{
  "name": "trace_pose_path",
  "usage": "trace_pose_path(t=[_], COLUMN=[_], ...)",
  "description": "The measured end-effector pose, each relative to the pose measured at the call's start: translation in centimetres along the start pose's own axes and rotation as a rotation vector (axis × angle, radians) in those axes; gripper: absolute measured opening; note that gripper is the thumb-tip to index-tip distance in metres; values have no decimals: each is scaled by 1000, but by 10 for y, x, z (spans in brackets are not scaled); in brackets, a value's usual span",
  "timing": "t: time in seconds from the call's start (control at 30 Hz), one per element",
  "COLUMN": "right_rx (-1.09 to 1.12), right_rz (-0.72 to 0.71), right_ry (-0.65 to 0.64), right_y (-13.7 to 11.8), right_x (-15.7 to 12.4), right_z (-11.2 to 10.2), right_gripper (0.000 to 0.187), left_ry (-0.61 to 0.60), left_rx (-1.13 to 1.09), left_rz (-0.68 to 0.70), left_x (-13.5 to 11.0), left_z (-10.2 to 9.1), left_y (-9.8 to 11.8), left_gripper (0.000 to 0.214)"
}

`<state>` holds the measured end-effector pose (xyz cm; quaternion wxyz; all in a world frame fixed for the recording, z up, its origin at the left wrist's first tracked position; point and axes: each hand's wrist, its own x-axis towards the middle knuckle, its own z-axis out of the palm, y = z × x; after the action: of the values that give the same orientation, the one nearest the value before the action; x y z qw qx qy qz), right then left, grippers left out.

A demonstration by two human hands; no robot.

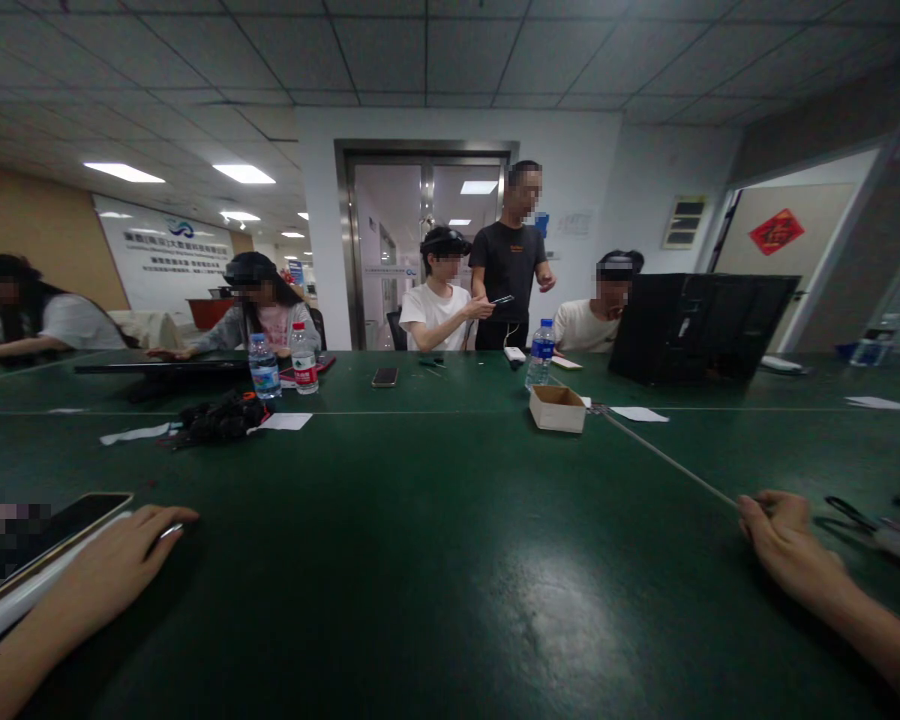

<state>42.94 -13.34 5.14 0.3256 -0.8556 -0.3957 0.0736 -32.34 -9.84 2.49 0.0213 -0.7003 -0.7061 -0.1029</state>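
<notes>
My left hand [124, 555] lies palm down on the green tabletop [390, 560], its fingers stretched out and a silver ring on one of them. Right beside it is a phone [67, 525] with a dark screen and a pale edge, over a white object partly covered by my forearm. On the far right, my right hand [791, 550] rests on the table with fingers curled and thumb against the forefinger. A thin pale line [671, 458] runs from near an open box [559, 410] to these fingertips; whether it is a cord or a table seam I cannot tell.
Water bottles [265, 368] stand across the table, another bottle [540, 355] behind the box. A tangled black bundle [221, 418] and paper slips [286, 421] lie left. A large black monitor [705, 325] stands right. Several people sit opposite; one person [506, 265] stands.
</notes>
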Motion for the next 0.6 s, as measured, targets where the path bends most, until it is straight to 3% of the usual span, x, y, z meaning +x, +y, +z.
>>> trace_pose_path(t=[0.43, 0.6], right_rx=[-228, -190], right_rz=[-151, -195], right_ry=[42, 17], right_y=[27, 19], right_x=[6, -4], right_z=[2, -5], right_gripper=[43, 43], left_ry=[6, 27], left_rx=[-16, -57], left_rz=[-2, -4], left_x=[2, -1], left_z=[6, 2], left_y=[-10, -6], left_gripper=[44, 41])
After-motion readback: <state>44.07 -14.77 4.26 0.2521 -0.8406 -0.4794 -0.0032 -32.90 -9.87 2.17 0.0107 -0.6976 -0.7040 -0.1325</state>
